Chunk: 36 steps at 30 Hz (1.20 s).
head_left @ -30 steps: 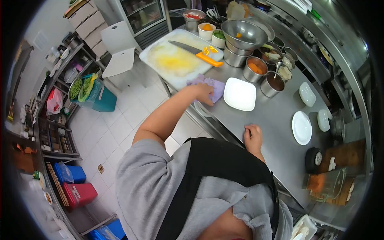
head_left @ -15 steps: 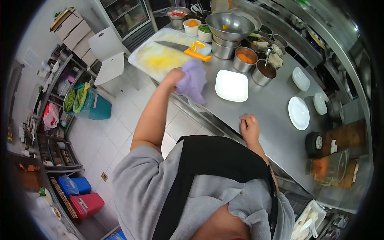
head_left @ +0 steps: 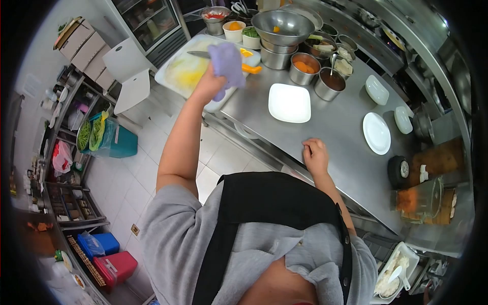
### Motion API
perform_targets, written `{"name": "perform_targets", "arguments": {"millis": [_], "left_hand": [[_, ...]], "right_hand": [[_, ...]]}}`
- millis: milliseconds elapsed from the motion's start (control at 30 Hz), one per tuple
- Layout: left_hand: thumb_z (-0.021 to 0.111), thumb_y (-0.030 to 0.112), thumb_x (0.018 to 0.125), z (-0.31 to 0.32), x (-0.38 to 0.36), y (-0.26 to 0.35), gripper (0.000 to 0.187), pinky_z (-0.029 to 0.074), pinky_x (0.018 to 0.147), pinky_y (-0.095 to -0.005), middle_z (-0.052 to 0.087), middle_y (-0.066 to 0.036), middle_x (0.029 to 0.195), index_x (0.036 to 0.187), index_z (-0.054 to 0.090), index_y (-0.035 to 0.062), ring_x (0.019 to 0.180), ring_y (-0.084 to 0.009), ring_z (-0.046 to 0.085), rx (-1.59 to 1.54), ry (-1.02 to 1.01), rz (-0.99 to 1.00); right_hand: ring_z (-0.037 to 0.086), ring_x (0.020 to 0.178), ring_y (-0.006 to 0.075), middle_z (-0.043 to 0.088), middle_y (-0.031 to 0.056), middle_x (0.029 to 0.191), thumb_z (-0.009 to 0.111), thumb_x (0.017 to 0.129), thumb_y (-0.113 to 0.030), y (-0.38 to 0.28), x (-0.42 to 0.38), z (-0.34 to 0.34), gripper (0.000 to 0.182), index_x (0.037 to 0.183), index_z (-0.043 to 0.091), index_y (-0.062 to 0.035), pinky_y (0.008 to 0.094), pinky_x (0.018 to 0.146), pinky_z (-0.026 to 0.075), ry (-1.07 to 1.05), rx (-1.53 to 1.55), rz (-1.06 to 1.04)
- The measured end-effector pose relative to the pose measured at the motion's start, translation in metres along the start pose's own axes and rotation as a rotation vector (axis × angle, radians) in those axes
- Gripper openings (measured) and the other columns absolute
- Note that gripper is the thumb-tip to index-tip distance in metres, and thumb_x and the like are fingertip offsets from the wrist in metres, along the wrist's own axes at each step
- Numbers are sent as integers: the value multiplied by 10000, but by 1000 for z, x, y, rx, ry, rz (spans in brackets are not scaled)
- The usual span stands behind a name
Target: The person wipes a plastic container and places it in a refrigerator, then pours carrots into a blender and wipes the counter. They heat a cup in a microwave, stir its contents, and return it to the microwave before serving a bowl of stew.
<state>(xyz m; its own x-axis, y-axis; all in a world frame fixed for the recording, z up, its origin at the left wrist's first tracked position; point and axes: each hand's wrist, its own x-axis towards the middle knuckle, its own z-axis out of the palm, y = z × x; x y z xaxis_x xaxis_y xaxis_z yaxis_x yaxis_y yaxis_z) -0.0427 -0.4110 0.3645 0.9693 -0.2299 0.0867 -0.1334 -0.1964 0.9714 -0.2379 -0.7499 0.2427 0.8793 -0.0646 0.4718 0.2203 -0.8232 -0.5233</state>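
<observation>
Over the cutting board (head_left: 173, 68), clamping purple cloth (head_left: 227, 66) in left grip (head_left: 210, 86); likely needs care near knife (head_left: 251, 69). Rightward, resting right grip (head_left: 316, 152) on table (head_left: 351, 122), fingers folded.

Commercial-type kitchen, probably restaurant. Long stainless-steel desk (head_left: 351, 119), cutting board (head_left: 175, 76) with knife (head_left: 197, 54) at 11 o'clock, steel mixing bowl (head_left: 287, 33) and ingredient pots (head_left: 304, 75) at 12 to 1, white oval plate (head_left: 376, 133) at 3. Glass-door fridge (head_left: 147, 23) at 11, stocked metal shelving (head_left: 76, 206) at 9, lidded red bin (head_left: 118, 267) at 8, white tiled floor (head_left: 119, 188).
</observation>
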Motion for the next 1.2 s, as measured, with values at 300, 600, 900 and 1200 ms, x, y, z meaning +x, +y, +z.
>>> {"name": "perform_targets", "arguments": {"millis": [300, 600, 900, 1200], "left_hand": [[641, 71, 733, 39, -16, -38, 523, 284, 1065, -324, 298, -174, 1473, 1234, 560, 197, 1353, -286, 318, 1083, -651, 121], [648, 166, 786, 65, 11, -125, 367, 311, 1054, -411, 501, -151, 1289, 1143, 582, 120, 1222, -336, 436, 868, -105, 296], [763, 468, 648, 96, 41, -97, 944, 191, 1129, -463, 259, -204, 1468, 1345, 339, -6, 1355, -366, 263, 924, -370, 389], [617, 491, 777, 92, 12, -109, 676, 184, 1069, -597, 337, -131, 1461, 1334, 454, 145, 1352, -385, 266, 1104, -300, 536]], "right_hand": [[569, 880, 309, 604, 99, 931, 598, 768, -41, -1, 4, 1, 96, 840, 651, -75, 389, 762, 472, 8, -13, 0], [574, 865, 304, 607, 92, 920, 602, 758, -42, -2, 1, 2, 107, 837, 660, -86, 390, 750, 476, -8, -14, 49], [581, 873, 306, 612, 94, 915, 605, 731, -40, -1, 1, 0, 122, 830, 657, -88, 397, 753, 485, 15, -3, 33], [576, 908, 302, 610, 73, 931, 578, 748, -62, 10, -5, 6, 105, 826, 639, -95, 395, 772, 487, 29, 12, 79]]}}
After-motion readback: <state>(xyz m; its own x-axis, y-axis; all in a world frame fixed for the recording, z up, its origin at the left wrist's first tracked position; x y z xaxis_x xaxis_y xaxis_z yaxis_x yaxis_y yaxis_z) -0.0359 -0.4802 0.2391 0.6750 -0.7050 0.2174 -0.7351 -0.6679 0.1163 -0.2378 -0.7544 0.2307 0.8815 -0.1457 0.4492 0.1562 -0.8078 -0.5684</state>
